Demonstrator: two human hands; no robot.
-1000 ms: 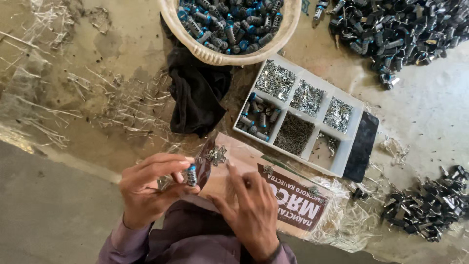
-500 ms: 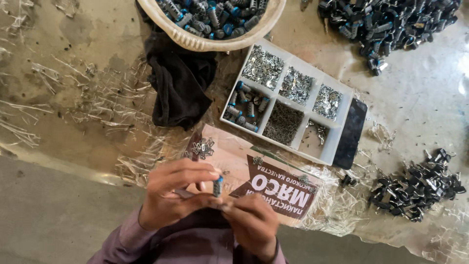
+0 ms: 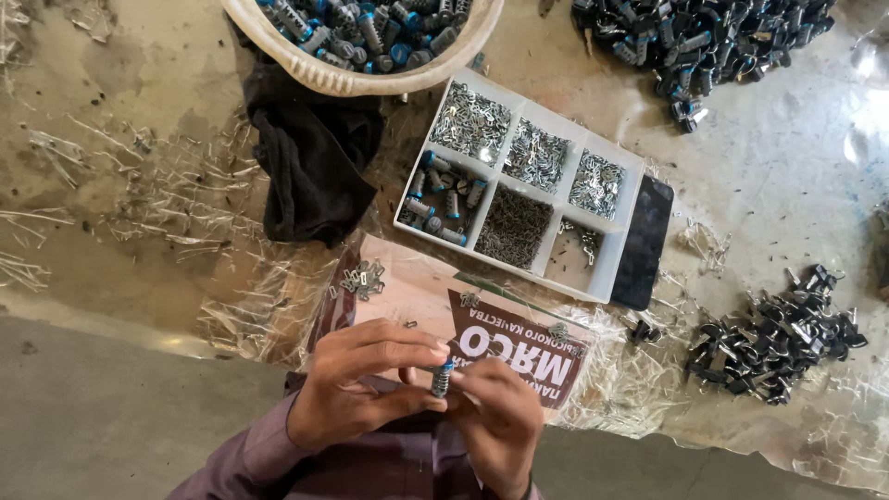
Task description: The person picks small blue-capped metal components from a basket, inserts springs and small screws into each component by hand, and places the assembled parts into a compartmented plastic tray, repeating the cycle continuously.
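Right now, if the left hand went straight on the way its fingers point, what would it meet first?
The left hand points rightward at the small blue-capped cylinder it pinches; just beyond are the right hand's fingers, apparently touching.

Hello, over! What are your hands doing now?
Left hand and right hand pinch one small grey cylinder with a blue band. White compartment tray beyond. Nothing between.
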